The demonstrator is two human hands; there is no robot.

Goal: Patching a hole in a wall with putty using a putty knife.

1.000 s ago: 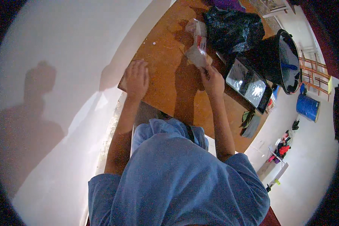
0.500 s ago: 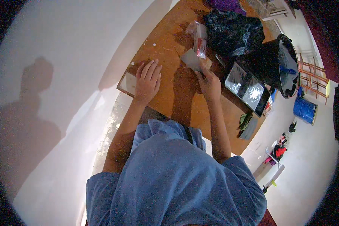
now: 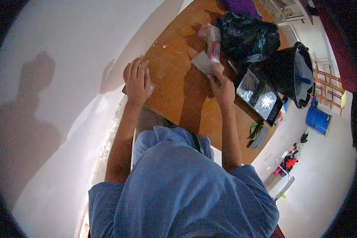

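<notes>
Item 1: grey card, flat-sided, on or just above the brown table, far in from the near edge. Visible long axis slanting; free end pointing away and left, toward the left edge along the wall, other end running back to the right hand. That end is partly hidden by fingers and a small tan piece.

Item 2: clear packet with red marking, just beyond the card, long axis running away from the person, near end by the right fingertips.

Item 3: pale flat piece, at the near left corner, mostly covered.

Hands: right, thumb and fingers at the card's near end; whether pinching or merely touching, cannot tell. Left hand, unclenched, fingers extended, laid over the pale piece.

Surroundings: black plastic bag, beyond the packet to the right; glossy dark-framed panel, toward the right edge.

Changes: half a second ago the left hand lay inward of the corner, the pale piece uncovered; now it covers most of it. Card direction nearly unchanged, right hand likewise.
</notes>
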